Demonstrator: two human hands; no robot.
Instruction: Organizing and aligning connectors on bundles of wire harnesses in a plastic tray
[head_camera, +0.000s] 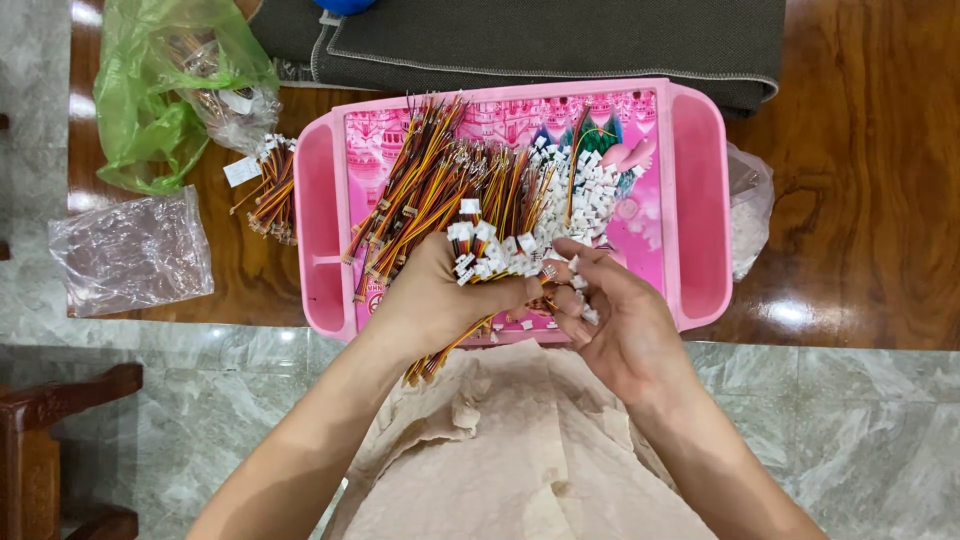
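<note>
— Dark polished wooden table (860, 200) fills the frame, right?
— Yes, with a pink plastic tray (700, 190) at centre. Left hand (440, 300) clamps a bundle of red-yellow-black wires with white connectors (480, 250); right hand (620, 320) pinches a small white plug (577, 283) beside it.

Pink tray (700, 200), red-yellow-black wire bundle (420, 195) with white connectors (590, 185), green bag (150, 90), beige cloth (520, 450).

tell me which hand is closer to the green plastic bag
Left. The left hand, gripping a wire bundle, sits below and right of the green plastic bag; the right hand is farther right.
</note>
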